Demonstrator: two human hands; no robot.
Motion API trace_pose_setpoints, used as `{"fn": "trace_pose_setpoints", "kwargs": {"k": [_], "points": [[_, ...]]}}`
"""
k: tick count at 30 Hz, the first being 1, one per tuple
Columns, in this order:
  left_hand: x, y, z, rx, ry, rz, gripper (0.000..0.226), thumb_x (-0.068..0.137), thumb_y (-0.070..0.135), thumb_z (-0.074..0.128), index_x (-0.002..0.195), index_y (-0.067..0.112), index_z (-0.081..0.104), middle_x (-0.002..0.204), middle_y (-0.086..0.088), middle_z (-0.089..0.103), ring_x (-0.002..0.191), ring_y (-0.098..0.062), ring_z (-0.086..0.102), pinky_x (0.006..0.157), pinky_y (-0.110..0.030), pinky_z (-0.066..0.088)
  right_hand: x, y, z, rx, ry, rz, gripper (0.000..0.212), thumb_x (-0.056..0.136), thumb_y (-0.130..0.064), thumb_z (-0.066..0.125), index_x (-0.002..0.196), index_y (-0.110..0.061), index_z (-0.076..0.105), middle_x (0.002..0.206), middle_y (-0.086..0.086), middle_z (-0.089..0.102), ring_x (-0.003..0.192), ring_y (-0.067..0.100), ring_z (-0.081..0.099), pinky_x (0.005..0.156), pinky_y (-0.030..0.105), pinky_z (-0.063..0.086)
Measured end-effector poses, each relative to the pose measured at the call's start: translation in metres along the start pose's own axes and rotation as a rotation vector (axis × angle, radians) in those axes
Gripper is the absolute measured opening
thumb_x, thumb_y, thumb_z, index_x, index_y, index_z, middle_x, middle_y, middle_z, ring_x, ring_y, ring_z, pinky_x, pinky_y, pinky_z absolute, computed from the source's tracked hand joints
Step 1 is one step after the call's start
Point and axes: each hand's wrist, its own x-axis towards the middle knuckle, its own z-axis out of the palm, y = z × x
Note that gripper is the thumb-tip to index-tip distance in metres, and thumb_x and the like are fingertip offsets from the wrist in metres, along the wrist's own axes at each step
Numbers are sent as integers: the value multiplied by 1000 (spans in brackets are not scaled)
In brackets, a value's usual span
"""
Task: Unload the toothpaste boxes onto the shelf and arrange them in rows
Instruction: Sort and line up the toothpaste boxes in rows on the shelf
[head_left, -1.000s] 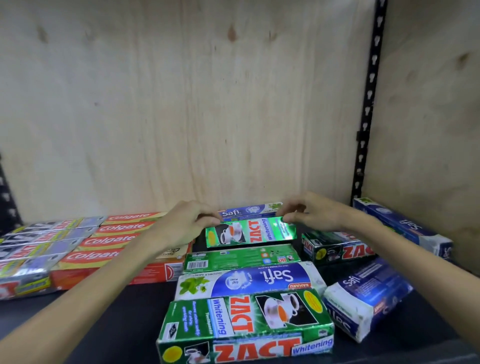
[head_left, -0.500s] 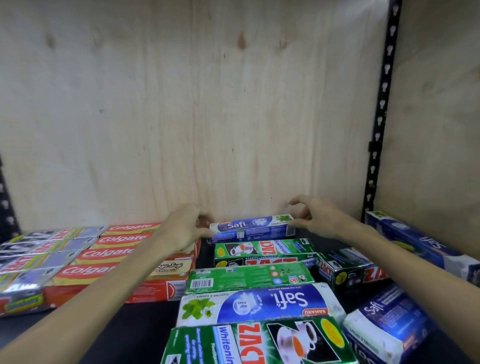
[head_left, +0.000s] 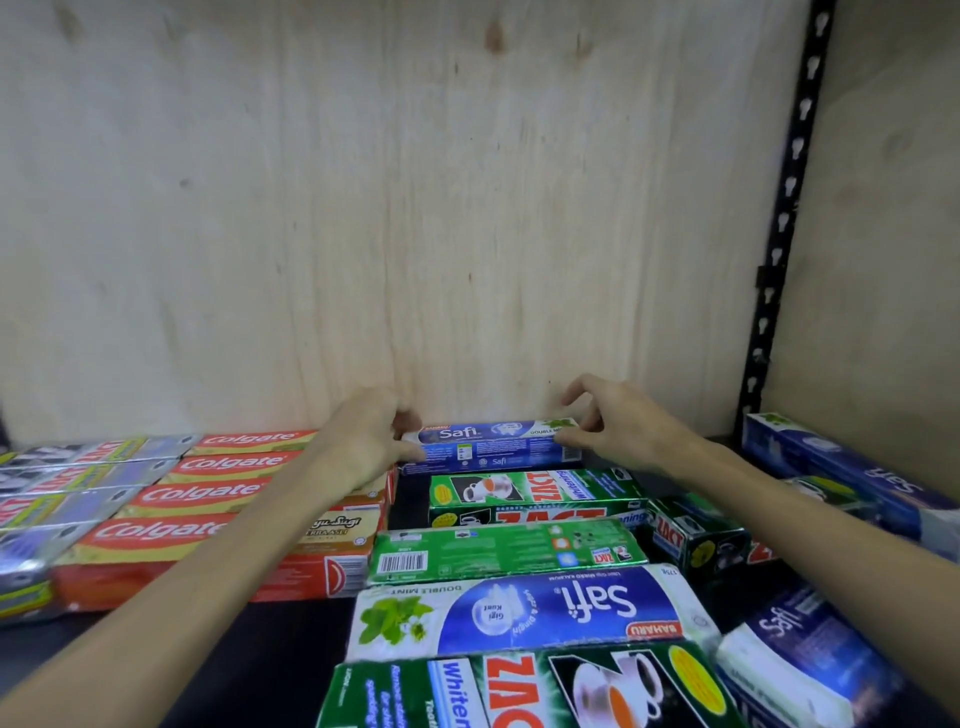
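Note:
A blue Safi toothpaste box (head_left: 493, 447) lies crosswise at the back of the dark shelf (head_left: 208, 654), against the plywood wall. My left hand (head_left: 363, 441) wraps its left end and my right hand (head_left: 618, 421) pinches its right end. In front of it runs a column of boxes towards me: a green Zact box (head_left: 530, 493), a green box showing a barcode (head_left: 504, 551), a big blue Safi box (head_left: 519, 608) and a big green Zact box (head_left: 519, 691).
Red Colgate boxes (head_left: 208, 493) and silver boxes (head_left: 62, 493) sit in rows on the left. Loose Safi boxes (head_left: 852, 467) and a dark Zact box (head_left: 696, 535) lie askew on the right. A black slotted upright (head_left: 784, 208) stands at the back right corner.
A second ago both hands held the green Zact box above the column. It now lies flat there, and both hands have moved back onto the ends of the blue Safi box.

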Motion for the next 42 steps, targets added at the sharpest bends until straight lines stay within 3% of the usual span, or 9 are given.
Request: {"fn": "trace_pose_setpoints", "kwargs": {"k": [6, 11, 17, 21, 26, 29, 36, 39, 42], "points": [[-3, 3, -1, -28, -18, -11, 45, 77, 29, 85, 118, 16, 71, 116, 1, 68, 99, -13, 60, 83, -25, 44, -4, -2, 2, 26, 5, 28, 43, 85, -41, 77, 116, -28, 51, 81, -9, 71, 77, 3, 67, 65, 25, 53], [-5, 5, 3, 63, -8, -4, 43, 76, 36, 84, 113, 20, 70, 113, 0, 67, 96, -14, 58, 77, -29, 44, -5, -3, -1, 20, -7, 14, 46, 86, -39, 77, 121, -26, 51, 81, -11, 72, 78, -1, 66, 65, 22, 50], [-12, 8, 1, 89, -4, 5, 38, 77, 35, 83, 111, 22, 71, 112, -1, 68, 98, -16, 62, 79, -31, 49, -23, 7, -24, 67, -39, 32, 48, 93, -41, 68, 134, -25, 48, 104, -6, 74, 101, 11, 67, 95, 35, 53], [-24, 14, -9, -60, 47, 61, 19, 82, 32, 80, 99, 23, 77, 100, 4, 74, 95, -15, 67, 84, -32, 51, -52, 12, -44, 81, 35, 19, 31, 97, -32, 64, 127, -25, 58, 101, -5, 77, 98, 10, 70, 95, 36, 54], [-60, 54, -20, -283, 90, 158, 9, 85, 28, 78, 93, 25, 79, 88, 16, 76, 87, 4, 68, 88, -23, 53, -107, 21, -73, 113, 103, -7, 22, 99, -16, 62, 120, -20, 66, 93, -8, 79, 90, -5, 70, 85, 25, 54], [-92, 77, -27, -306, 52, 221, 5, 85, 30, 79, 90, 30, 78, 90, 27, 72, 85, 11, 64, 76, -5, 44, -144, 18, -86, 144, 85, -39, 23, 97, -21, 66, 120, -20, 67, 96, -13, 78, 97, 0, 70, 89, 26, 52], [-168, 92, -48, -317, -98, 249, 11, 85, 44, 74, 94, 39, 77, 97, 30, 71, 98, 10, 62, 85, -17, 45, -222, -19, -85, 212, 19, -55, 25, 94, -37, 67, 119, -33, 68, 105, -16, 75, 106, -2, 67, 95, 28, 52], [-192, 83, -54, -264, -36, 228, 10, 84, 44, 75, 92, 39, 76, 97, 25, 69, 99, 9, 59, 79, -10, 41, -231, -35, -75, 165, 30, -53, 26, 94, -42, 66, 119, -35, 68, 103, -18, 74, 103, -6, 66, 94, 27, 52], [-213, 70, -53, -297, 135, 115, 8, 84, 33, 79, 88, 35, 73, 88, 16, 71, 86, 0, 64, 69, -13, 46, -225, -49, -61, 92, -4, 16, 32, 96, -56, 55, 120, -39, 65, 104, -21, 72, 102, -3, 64, 101, 39, 47]]}}
